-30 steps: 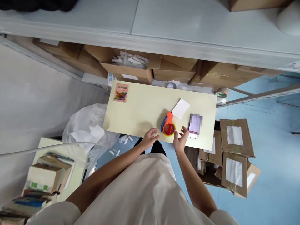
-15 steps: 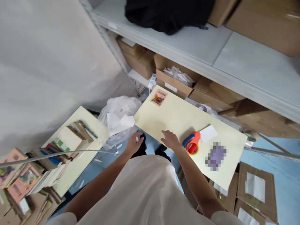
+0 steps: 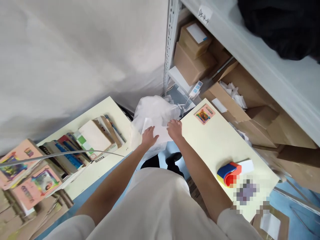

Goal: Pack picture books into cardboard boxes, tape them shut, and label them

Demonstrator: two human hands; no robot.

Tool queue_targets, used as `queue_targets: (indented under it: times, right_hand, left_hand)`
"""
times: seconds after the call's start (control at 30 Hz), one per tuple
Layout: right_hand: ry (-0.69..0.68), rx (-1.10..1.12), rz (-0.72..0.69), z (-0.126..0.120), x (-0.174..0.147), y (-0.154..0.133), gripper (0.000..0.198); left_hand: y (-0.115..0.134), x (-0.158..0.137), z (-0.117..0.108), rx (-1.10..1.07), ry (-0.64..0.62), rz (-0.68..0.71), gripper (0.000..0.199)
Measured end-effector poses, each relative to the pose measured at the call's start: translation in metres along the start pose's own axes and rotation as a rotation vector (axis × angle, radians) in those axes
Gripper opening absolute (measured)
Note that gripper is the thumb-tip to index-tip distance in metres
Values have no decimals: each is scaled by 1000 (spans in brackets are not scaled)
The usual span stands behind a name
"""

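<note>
A bulging, clear-white plastic bag [image 3: 155,106] stands on the floor between two pale tables, with white paper [image 3: 162,134] lying over its near side. My left hand [image 3: 149,136] rests on the paper's left part, fingers stretched and thumb apart. At the paper's right end, my right hand [image 3: 175,129] has its fingers curled over the edge; the fingertips are partly hidden. To the right, a pink picture card [image 3: 205,114] lies at the far end of the right table [image 3: 200,140]. A red and blue tape dispenser [image 3: 228,173] sits nearer, beside a white paper piece [image 3: 246,166].
On the left table [image 3: 110,110] stand rows of books [image 3: 66,153] and pink picture books [image 3: 41,181]. Grey shelving [image 3: 172,40] with cardboard boxes [image 3: 192,63] rises at the right. A power strip [image 3: 196,89] lies by it. A thin cable [image 3: 75,152] crosses the left side.
My view has turned left, toward the bag. Both hands have moved forward onto the white paper at the bag; my right hand has left its place over the right table's edge.
</note>
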State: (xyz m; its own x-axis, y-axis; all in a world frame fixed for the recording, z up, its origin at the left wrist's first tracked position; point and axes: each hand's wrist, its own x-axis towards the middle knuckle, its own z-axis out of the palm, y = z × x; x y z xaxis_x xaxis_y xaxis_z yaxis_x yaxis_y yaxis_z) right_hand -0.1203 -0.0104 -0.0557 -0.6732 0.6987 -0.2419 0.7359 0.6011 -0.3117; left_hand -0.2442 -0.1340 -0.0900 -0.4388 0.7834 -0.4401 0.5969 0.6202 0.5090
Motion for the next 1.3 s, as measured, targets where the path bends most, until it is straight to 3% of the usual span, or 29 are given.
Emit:
queue_targets:
  times: [0.1, 0.2, 0.3, 0.4, 0.57, 0.67, 0.73, 0.87, 0.97, 1.03, 1.2, 1.3]
  right_hand:
    - [-6, 69, -67, -1, 2, -3, 15]
    - [76, 179, -147, -15, -13, -1, 14]
    - [177, 306, -189, -39, -36, 3, 15]
    - [260, 454, -167, -69, -64, 14, 14]
    - [546, 763, 154, -109, -118, 48, 18]
    - [849, 898, 380, -118, -148, 77, 25]
    - [1038, 964, 496, -116, -166, 97, 25]
    - [1261, 1106, 674, -99, -197, 134, 20]
    - [1269, 1173, 810, -80, -215, 155, 20]
    - [1242, 1228, 869, -68, -223, 165, 23]
    - [1012, 1454, 859, -49, -224, 169, 29]
    - [923, 1523, 819, -46, -218, 166, 27]
  left_hand:
    - [4, 9, -14, -81, 14, 147, 59]
    - [16, 16, -29, -121, -7, 373, 37]
    - [32, 20, -47, -120, -152, 509, 15]
    - [48, 20, -70, -69, -325, 536, 19]
    - [80, 20, -113, 17, -351, 609, 44]
    - [110, 17, -126, -159, -521, 645, 55]
    - [136, 10, -121, -198, -572, 667, 58]
    - [186, -14, -84, 5, -498, 651, 45]
    - [209, -22, -57, 124, -509, 618, 37]
    - [216, -21, -51, 189, -509, 580, 38]
    - [219, -8, -72, 505, -365, 368, 46]
    - [212, -5, -89, 830, -129, 39, 52]
